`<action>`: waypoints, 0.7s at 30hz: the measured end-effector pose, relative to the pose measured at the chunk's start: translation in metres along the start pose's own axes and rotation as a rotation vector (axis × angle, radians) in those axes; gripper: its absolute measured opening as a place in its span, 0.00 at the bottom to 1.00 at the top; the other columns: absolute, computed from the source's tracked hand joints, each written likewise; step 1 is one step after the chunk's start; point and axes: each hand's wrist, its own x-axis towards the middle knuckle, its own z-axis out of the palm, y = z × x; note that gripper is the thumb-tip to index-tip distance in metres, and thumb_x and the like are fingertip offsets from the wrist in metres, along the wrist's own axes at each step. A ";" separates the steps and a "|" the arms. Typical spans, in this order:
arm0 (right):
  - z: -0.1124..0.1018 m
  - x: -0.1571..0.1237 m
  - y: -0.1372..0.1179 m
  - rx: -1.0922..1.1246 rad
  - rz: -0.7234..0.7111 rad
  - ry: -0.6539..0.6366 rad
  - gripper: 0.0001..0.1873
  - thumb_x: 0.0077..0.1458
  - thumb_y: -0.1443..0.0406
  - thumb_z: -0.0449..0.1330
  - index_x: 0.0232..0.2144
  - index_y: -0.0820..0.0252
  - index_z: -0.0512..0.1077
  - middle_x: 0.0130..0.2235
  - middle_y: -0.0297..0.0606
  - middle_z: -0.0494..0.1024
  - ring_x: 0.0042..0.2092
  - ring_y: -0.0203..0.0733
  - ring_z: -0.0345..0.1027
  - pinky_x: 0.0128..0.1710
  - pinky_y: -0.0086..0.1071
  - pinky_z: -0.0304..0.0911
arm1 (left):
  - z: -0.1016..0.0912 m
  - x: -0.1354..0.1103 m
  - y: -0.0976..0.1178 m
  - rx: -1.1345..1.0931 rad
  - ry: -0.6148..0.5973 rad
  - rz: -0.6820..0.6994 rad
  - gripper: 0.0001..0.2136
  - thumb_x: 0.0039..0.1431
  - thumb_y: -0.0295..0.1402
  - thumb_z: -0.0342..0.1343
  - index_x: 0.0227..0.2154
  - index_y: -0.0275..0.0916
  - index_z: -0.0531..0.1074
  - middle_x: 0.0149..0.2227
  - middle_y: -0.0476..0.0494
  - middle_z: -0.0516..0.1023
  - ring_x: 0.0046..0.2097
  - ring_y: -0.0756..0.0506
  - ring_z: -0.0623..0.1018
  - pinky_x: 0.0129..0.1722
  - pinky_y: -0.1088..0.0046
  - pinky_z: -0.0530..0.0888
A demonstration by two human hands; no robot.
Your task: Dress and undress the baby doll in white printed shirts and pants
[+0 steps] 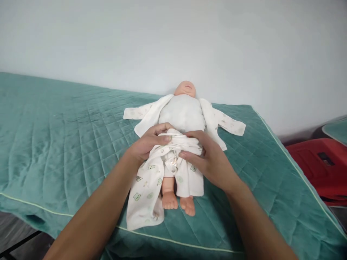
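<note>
A baby doll (181, 113) lies on its back, head toward the wall and bare feet toward me. An unfastened white baby jacket (148, 121) is spread under its torso, sleeves out to both sides. Over its lower body are white baby pants (148, 191) printed with green animal faces; one leg hangs loose beside the doll's foot. My left hand (151, 141) grips the bunched waist on the left, thumb on top. On the right side, my right hand (204, 153) pinches the same cloth between thumb and fingers. Some fingertips are hidden in the folds.
A green quilted cover (67, 133) with pale piping drapes over the bed. Behind it rises a plain pale wall (173, 43). A red plastic case (317, 169) stands past the right edge, beside a green rounded surface (337, 130).
</note>
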 end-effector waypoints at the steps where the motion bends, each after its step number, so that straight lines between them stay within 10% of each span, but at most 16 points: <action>1: -0.004 0.012 -0.007 -0.020 0.021 -0.093 0.20 0.54 0.54 0.67 0.47 0.53 0.72 0.44 0.37 0.78 0.44 0.45 0.70 0.39 0.35 0.63 | 0.002 0.000 -0.001 -0.014 0.033 0.011 0.16 0.46 0.38 0.71 0.33 0.36 0.73 0.29 0.49 0.75 0.27 0.51 0.73 0.26 0.78 0.69; 6: -0.005 0.060 -0.012 0.138 0.116 -0.398 0.18 0.46 0.52 0.70 0.27 0.58 0.71 0.26 0.29 0.70 0.27 0.35 0.61 0.26 0.29 0.53 | 0.004 -0.001 -0.002 -0.049 0.122 0.057 0.17 0.46 0.42 0.71 0.31 0.37 0.71 0.25 0.52 0.73 0.23 0.53 0.71 0.23 0.79 0.66; 14: 0.009 0.056 0.016 0.904 0.310 -0.189 0.14 0.45 0.61 0.71 0.26 0.58 0.69 0.26 0.30 0.72 0.28 0.36 0.67 0.30 0.30 0.63 | -0.019 -0.006 -0.003 0.078 -0.046 -0.103 0.21 0.44 0.34 0.72 0.41 0.34 0.77 0.35 0.43 0.80 0.33 0.46 0.78 0.31 0.73 0.73; 21: 0.008 0.055 0.003 0.567 0.182 -0.403 0.20 0.45 0.60 0.72 0.42 0.57 0.77 0.39 0.34 0.81 0.41 0.45 0.74 0.38 0.34 0.68 | -0.005 0.003 -0.011 0.008 0.237 0.075 0.22 0.48 0.44 0.69 0.43 0.37 0.76 0.36 0.43 0.81 0.37 0.41 0.79 0.35 0.69 0.73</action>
